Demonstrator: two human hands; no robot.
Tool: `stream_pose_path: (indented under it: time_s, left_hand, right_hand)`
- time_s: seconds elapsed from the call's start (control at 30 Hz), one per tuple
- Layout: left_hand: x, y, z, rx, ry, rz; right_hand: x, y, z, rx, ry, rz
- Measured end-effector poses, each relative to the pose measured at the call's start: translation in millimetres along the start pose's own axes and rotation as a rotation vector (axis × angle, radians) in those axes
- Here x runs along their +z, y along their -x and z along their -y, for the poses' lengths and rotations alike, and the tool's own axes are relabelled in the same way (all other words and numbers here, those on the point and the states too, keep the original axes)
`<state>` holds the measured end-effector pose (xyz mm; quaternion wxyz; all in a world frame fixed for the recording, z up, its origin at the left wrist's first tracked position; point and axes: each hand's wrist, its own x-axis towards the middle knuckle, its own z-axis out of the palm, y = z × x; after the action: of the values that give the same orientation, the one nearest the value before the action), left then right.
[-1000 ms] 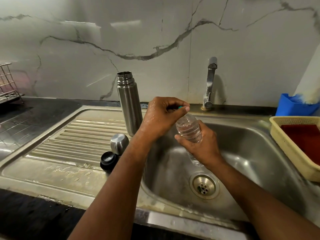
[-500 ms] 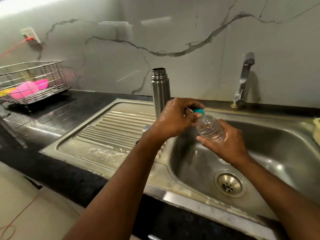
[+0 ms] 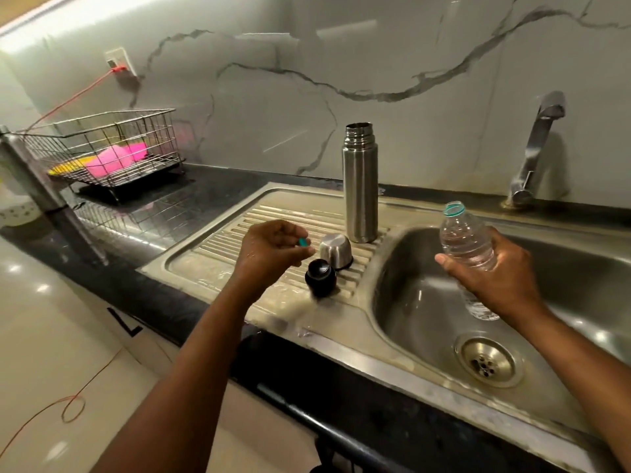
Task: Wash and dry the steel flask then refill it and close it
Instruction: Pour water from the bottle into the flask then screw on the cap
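Note:
The steel flask [image 3: 360,186] stands upright and uncapped at the back of the ribbed drainboard [image 3: 239,233]. Its steel cup lid [image 3: 335,250] and black stopper [image 3: 320,276] lie on the drainboard just in front of it. My left hand [image 3: 269,252] hovers over the drainboard, left of the stopper, pinching the small teal bottle cap [image 3: 302,242]. My right hand [image 3: 495,271] holds a clear plastic water bottle [image 3: 466,244] over the sink basin [image 3: 426,302]; the bottle is open and tilted, with water inside.
The tap [image 3: 536,148] stands at the back right of the basin, whose drain [image 3: 486,360] lies below my right hand. A wire dish rack [image 3: 106,148] with pink and yellow items sits on the black counter [image 3: 191,199] at left. A red cable [image 3: 68,100] runs to a wall socket.
My left hand has taken the teal cap off the bottle and moved left over the drainboard. The right hand with the bottle has moved right. The view has swung left.

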<state>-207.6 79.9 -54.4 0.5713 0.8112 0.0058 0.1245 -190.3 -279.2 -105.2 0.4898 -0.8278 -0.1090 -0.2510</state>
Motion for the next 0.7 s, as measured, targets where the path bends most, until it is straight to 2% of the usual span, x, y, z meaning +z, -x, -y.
stream_pose_path:
  time_s: [0.1,0.3,0.57,0.63,0.7]
  left_hand:
    - [-17.8,-0.1,29.3,-0.040,-0.112,0.004]
    - [-31.3,-3.6,62.0,0.075,-0.669,0.071]
    - [-37.4,1.7,57.7,-0.012,-0.774,0.096]
    - [-35.3,2.5,45.8,0.001,-0.767,0.047]
    - [-22.6,-4.0,27.5,0.098,-0.667,-0.059]
  right_hand:
    - [-0.9,1.4,2.6,0.004,-0.002,0.024]
    - [-0.3,2.5,1.7,0.002,0.025,0.003]
    - [1.9,3.2,5.4,0.032,0.010,-0.008]
    - [2.9,3.6,6.0,0.044,0.002,-0.006]
    - [3.4,3.7,6.0,0.054,-0.016,0.004]
